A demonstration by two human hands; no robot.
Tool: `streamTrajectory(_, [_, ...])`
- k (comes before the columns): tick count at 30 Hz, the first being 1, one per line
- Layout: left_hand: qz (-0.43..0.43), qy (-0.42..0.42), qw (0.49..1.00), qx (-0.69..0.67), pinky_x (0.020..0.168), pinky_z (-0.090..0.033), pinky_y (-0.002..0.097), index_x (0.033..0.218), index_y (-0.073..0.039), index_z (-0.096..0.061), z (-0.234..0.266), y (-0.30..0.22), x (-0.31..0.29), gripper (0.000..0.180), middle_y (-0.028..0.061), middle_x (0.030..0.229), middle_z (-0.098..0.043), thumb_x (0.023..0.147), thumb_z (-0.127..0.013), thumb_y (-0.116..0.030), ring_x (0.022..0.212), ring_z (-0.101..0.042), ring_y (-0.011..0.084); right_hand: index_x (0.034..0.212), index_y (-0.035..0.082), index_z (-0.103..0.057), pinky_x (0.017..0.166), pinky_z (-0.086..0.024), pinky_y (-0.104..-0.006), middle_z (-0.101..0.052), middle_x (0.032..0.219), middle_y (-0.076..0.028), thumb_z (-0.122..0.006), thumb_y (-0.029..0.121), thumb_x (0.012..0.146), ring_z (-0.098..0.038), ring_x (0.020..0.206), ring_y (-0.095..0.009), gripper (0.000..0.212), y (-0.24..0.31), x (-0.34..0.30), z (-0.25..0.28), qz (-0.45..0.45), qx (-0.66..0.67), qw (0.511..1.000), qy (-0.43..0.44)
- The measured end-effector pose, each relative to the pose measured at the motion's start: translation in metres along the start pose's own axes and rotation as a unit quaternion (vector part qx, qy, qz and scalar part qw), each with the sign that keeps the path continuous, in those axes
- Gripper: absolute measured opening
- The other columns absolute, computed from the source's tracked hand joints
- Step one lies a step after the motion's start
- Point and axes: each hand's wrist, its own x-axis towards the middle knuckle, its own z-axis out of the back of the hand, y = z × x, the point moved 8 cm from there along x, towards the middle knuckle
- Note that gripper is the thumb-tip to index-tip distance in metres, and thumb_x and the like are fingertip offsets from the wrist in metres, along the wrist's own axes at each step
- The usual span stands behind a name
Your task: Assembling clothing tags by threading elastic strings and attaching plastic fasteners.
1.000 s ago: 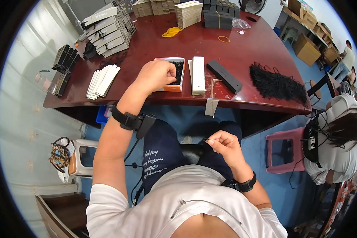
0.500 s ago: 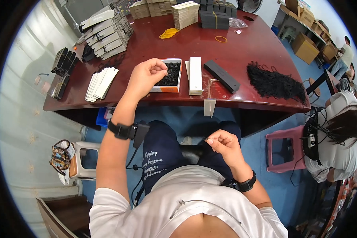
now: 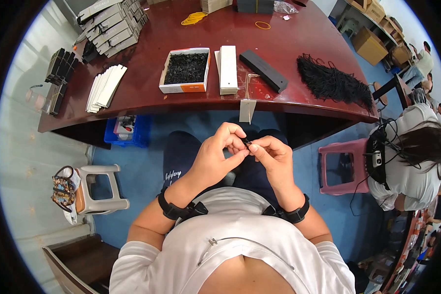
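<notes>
Above my lap, both hands meet around a small black piece [image 3: 247,142], too small to name surely. My left hand [image 3: 219,151] is closed in a pinch on it, index finger and thumb curled. Thumb to fingers, my right hand [image 3: 273,153] pinches at the same piece from the other side. An open white and orange box [image 3: 183,88] of small black parts [image 3: 186,67] sits on the table beyond my left hand. Beside it lies a stack of white strips [image 3: 228,71]. A wire holder with a pale tag [image 3: 247,110] hangs over the table's front edge.
On the red-brown table [image 3: 147,68] lie a long black box [image 3: 263,70], a heap of black cords [image 3: 333,84] and fanned white strips [image 3: 106,89]. Stacked grey boxes [image 3: 113,30] stand at the far left. A pink stool [image 3: 345,166] and a seated person [image 3: 409,157] are at the right.
My left hand has come back from the box of black parts to my lap and met my right hand. The right hand has risen slightly. The view has shifted.
</notes>
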Motion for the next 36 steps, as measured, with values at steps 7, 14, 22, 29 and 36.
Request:
streamTrajectory(7, [0.034, 0.02, 0.999, -0.011, 0.069, -0.043, 0.0224, 0.142, -0.007, -0.031, -0.005, -0.007, -0.003, 0.068, 0.0006, 0.074, -0.059, 0.081, -0.063, -0.002, 0.071, -0.052, 0.0066, 0.09, 0.001, -0.067, 0.064, -0.043, -0.021, -0.064, 0.081, -0.003, -0.068, 0.007, 0.085, -0.056, 0.07, -0.006, 0.009, 0.002, -0.004, 0.0, 0.018, -0.058, 0.998, 0.014])
streamTrajectory(14, [0.039, 0.003, 0.998, -0.055, 0.071, -0.044, 0.0224, 0.133, -0.005, -0.044, -0.006, 0.003, -0.001, 0.055, 0.0002, 0.078, -0.06, 0.082, -0.065, -0.004, 0.074, -0.055, 0.0062, 0.089, 0.001, -0.065, 0.063, -0.04, -0.0193, -0.061, 0.079, 0.001, -0.065, 0.004, 0.086, -0.05, 0.068, -0.005, 0.005, 0.011, -0.006, -0.001, 0.055, -0.043, 0.997, -0.012])
streamTrajectory(22, [0.082, 0.031, 0.981, -0.171, 0.076, -0.048, 0.0221, 0.092, -0.001, -0.059, -0.017, 0.026, -0.002, 0.007, 0.0033, 0.087, -0.064, 0.086, -0.064, -0.004, 0.082, -0.06, 0.0071, 0.092, 0.001, -0.063, 0.063, -0.039, -0.0173, -0.06, 0.08, 0.002, -0.063, 0.003, 0.088, -0.05, 0.07, -0.003, 0.005, 0.009, -0.007, 0.002, 0.047, 0.023, 0.998, -0.04])
streamTrajectory(29, [0.028, -0.037, 0.982, -0.181, 0.066, -0.047, 0.0215, 0.08, -0.002, -0.059, -0.01, 0.031, -0.001, 0.008, 0.0008, 0.077, -0.062, 0.082, -0.066, -0.005, 0.07, -0.056, 0.0054, 0.093, 0.001, -0.065, 0.059, -0.037, -0.0171, -0.059, 0.075, 0.004, -0.065, 0.004, 0.087, -0.047, 0.066, -0.002, 0.007, 0.005, -0.005, 0.001, 0.028, 0.0, 0.998, -0.047])
streamTrajectory(36, [0.011, -0.079, 0.991, -0.106, 0.064, -0.046, 0.0229, 0.078, -0.002, -0.058, 0.0, 0.027, -0.002, 0.009, 0.0025, 0.073, -0.062, 0.08, -0.066, -0.004, 0.067, -0.057, 0.0082, 0.088, 0.001, -0.065, 0.053, -0.031, -0.0167, -0.054, 0.067, 0.007, -0.068, 0.003, 0.084, -0.041, 0.059, 0.0, 0.005, 0.011, -0.007, 0.003, 0.058, -0.061, 0.994, -0.07])
